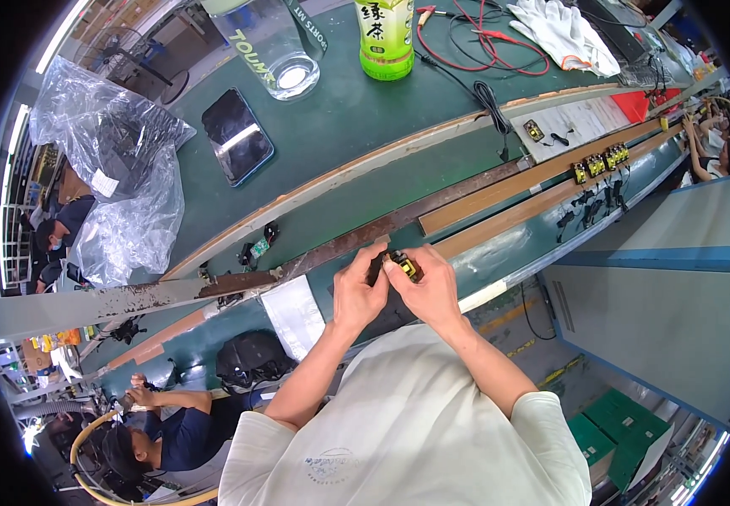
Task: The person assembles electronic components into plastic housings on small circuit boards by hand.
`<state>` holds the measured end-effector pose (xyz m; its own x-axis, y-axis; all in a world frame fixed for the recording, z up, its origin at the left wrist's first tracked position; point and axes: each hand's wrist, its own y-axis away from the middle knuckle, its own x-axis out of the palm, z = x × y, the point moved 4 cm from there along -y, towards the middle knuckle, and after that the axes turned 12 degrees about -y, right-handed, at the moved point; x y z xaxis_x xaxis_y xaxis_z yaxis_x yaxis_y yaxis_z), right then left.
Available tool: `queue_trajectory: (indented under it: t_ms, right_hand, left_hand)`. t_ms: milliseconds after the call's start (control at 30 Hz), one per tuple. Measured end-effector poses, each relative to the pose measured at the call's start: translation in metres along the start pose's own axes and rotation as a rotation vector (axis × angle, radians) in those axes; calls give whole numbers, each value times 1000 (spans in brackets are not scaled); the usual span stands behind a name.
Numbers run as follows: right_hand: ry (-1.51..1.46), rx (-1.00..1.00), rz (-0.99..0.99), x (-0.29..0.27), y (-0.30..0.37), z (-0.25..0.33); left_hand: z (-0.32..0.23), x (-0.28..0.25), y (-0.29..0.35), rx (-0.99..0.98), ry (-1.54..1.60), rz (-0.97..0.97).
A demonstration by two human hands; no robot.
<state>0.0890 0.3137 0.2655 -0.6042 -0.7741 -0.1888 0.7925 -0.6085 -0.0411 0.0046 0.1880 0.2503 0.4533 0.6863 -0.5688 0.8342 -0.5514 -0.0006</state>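
In front of my chest, both hands meet over a small circuit board assembly [406, 268] with a yellow-wrapped part. My right hand [432, 291] pinches it, thumb pressed along its near side. The fingers of my left hand [360, 292] are closed around a dark piece [375, 268] at its left; whether the two pieces are joined cannot be made out. Similar yellow-and-black assemblies [597, 164] with black leads stand in a row on the wooden rail to the right. One more yellow-and-black assembly [533, 130] lies on a whitish board [576, 125].
A phone [237, 137], a clear bottle [293, 72], a green drink bottle [386, 42], cables [491, 105] and white gloves [563, 34] lie on the upper bench. Plastic bags [120, 169] are at left. Co-workers [171, 434] sit left and far right. A white sheet [292, 316] lies near my left forearm.
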Motion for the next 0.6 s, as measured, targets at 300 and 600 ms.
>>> queue_trajectory:
  t_ms: [300, 600]
  right_hand:
    - [22, -2, -11, 1, -3, 5]
    - [240, -215, 118, -4, 4, 16]
  left_hand:
    - [5, 1, 1, 20, -22, 20]
    - [4, 20, 7, -109, 774, 192]
